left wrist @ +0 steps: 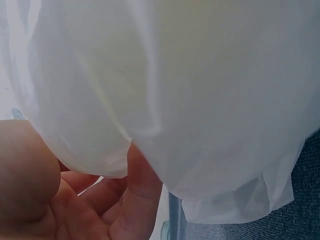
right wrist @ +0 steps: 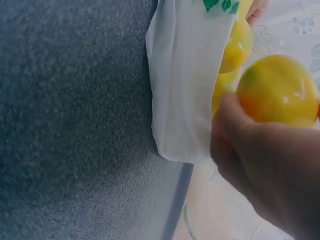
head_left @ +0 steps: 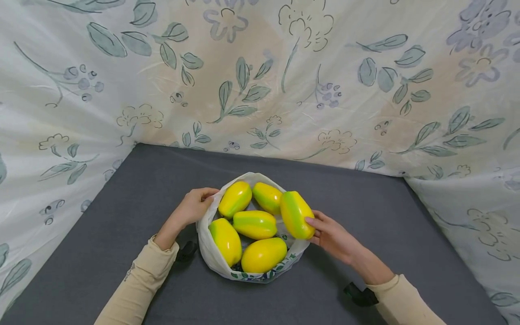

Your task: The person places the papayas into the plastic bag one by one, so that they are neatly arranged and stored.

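Observation:
A white plastic bag [head_left: 206, 253] with green and blue print stands with its mouth spread wide on the dark cloth. Inside lie several glossy yellow-green fruits [head_left: 255, 225], smooth and oblong like mangoes or papayas. My right hand [head_left: 336, 238] grips another such fruit [head_left: 297, 215] over the bag's right rim, thumb on its near side; the right wrist view shows this fruit [right wrist: 280, 90] beside the bag wall [right wrist: 185, 90]. At the left rim, my left hand [head_left: 193, 206] pinches the bag's edge. In the left wrist view the bag [left wrist: 210, 100] hides part of the fingers.
The dark grey cloth [head_left: 162, 171] covers the flat surface around the bag. Pale curtains [head_left: 260, 131] with flower and leaf prints rise at the back and both sides. Black wrist straps [head_left: 360, 294] show below the forearms.

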The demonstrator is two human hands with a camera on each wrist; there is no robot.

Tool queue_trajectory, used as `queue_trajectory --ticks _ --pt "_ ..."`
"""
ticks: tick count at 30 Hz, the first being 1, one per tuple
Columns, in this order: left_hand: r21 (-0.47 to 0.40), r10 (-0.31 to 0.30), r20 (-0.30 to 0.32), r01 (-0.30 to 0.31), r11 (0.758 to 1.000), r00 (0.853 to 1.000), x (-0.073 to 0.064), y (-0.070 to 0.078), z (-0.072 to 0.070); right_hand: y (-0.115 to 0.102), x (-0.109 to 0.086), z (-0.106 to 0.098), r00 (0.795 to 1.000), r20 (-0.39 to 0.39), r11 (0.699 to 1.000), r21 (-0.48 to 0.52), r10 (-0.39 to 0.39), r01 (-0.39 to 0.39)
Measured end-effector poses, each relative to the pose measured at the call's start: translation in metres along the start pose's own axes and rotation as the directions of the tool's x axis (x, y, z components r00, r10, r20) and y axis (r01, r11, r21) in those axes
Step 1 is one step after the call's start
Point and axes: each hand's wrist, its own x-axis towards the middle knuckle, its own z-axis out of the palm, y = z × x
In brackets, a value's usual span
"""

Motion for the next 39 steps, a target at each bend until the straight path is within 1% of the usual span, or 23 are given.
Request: queue_trajectory --ticks 5,9,14,18,20,23,27,30,34,37,39 --pt "-0.005 0.001 -0.003 -0.001 1.0 1.0 0.0 0.001 0.0 0.002 0.002 0.005 0.996 -0.078 0.998 -0.045 0.047 -0.051" --pt "-0.008 -0.004 -0.004 0.004 1.0 1.0 0.0 0.001 -0.001 0.003 0.003 0.008 0.99 -0.117 0.993 -0.077 0.084 -0.093" --pt "-0.001 -0.001 -0.001 0.001 1.0 1.0 0.0 0.001 0.0 0.004 0.005 0.01 0.983 -0.145 0.984 -0.123 0.112 -0.13" --pt "-0.002 -0.006 0.0 0.006 1.0 1.0 -0.001 0.001 -0.001 0.004 0.006 0.012 0.983 -0.144 0.979 -0.149 0.115 -0.137" --pt "-0.004 -0.011 0.001 0.011 1.0 1.0 -0.001 0.002 -0.001 0.004 0.006 0.013 0.984 -0.146 0.975 -0.182 0.104 -0.13" --pt "-0.001 -0.004 -0.001 0.004 1.0 1.0 -0.001 0.002 -0.001 0.005 0.005 0.014 0.981 -0.183 0.948 -0.294 0.067 -0.12" --pt "-0.004 -0.002 -0.006 0.002 1.0 1.0 -0.001 0.003 -0.002 0.006 0.003 0.016 0.969 -0.247 0.889 -0.444 -0.001 -0.112" --pt "-0.009 -0.006 -0.009 0.006 1.0 1.0 -0.002 0.004 -0.002 0.006 0.003 0.017 0.963 -0.267 0.863 -0.494 -0.037 -0.104" --pt "-0.005 -0.005 -0.005 0.005 1.0 1.0 -0.002 0.005 -0.002 0.007 0.006 0.018 0.958 -0.28 0.847 -0.522 -0.063 -0.097" --pt "-0.004 -0.006 -0.004 0.006 1.0 1.0 -0.001 0.004 -0.001 0.006 0.008 0.019 0.954 -0.29 0.814 -0.571 -0.083 -0.103" --pt "-0.004 -0.005 -0.004 0.005 1.0 1.0 -0.001 0.004 -0.001 0.005 0.009 0.02 0.947 -0.308 0.782 -0.612 -0.096 -0.119"
